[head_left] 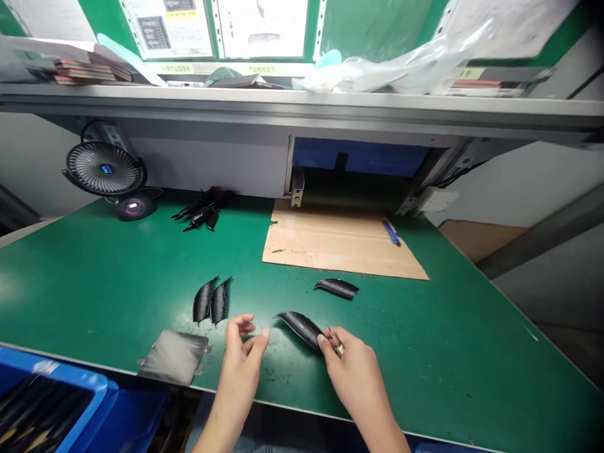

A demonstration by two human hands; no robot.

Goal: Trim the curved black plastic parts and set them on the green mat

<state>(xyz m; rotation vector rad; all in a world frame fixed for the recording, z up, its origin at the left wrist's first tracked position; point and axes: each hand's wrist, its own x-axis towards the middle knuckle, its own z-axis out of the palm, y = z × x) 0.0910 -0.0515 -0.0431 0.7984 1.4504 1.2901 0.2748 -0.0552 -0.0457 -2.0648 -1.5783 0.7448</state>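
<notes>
A glossy black curved shell piece with a pointed tip is pinched at its right end by my right hand, raised slightly over the green table. Something thin and pale also shows between those fingers, too small to name. My left hand is just left of the piece, fingers half curled and apart from the thumb, with nothing seen in it. Two similar black pieces lie side by side beyond my left hand. Another black piece rests beyond the held one.
A grey flat plate lies at the table's front edge, with dark shavings around it. Farther back are a cardboard sheet with a blue cutter, a pile of black parts and a fan. A blue bin stands at lower left.
</notes>
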